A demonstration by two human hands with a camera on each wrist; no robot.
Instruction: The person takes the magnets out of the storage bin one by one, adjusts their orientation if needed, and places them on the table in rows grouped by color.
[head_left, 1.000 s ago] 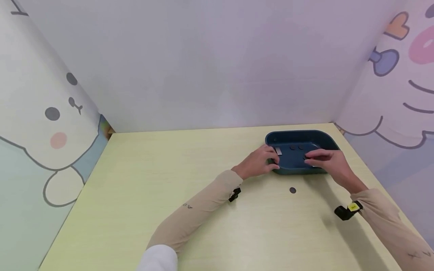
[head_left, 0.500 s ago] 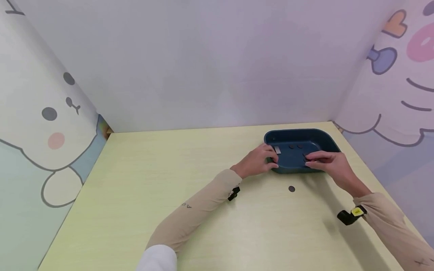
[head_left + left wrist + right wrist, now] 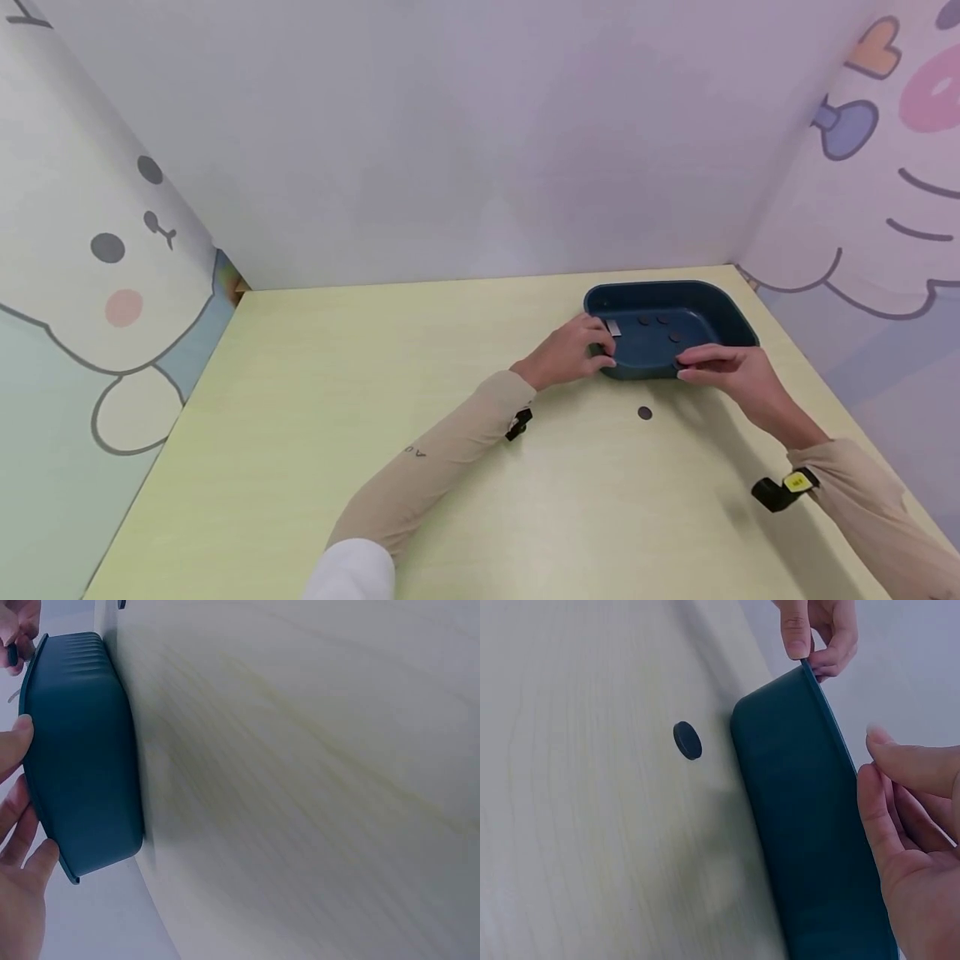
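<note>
the left hand [image 3: 570,352] is gripping the left end of the blue tray [image 3: 652,293] by its rim — probably to keep it from sliding. a flat white piece [image 3: 614,328] is lying inside, next to that hand. one loose disc [image 3: 645,412] is resting on the table [image 3: 375,417], in front of the tray. three dark discs [image 3: 662,320] are lying apart within it. the right hand [image 3: 738,379] is pinching a small dark piece [image 3: 11,655] at the near rim — a fingertip hold likely suiting so small a part.
</note>
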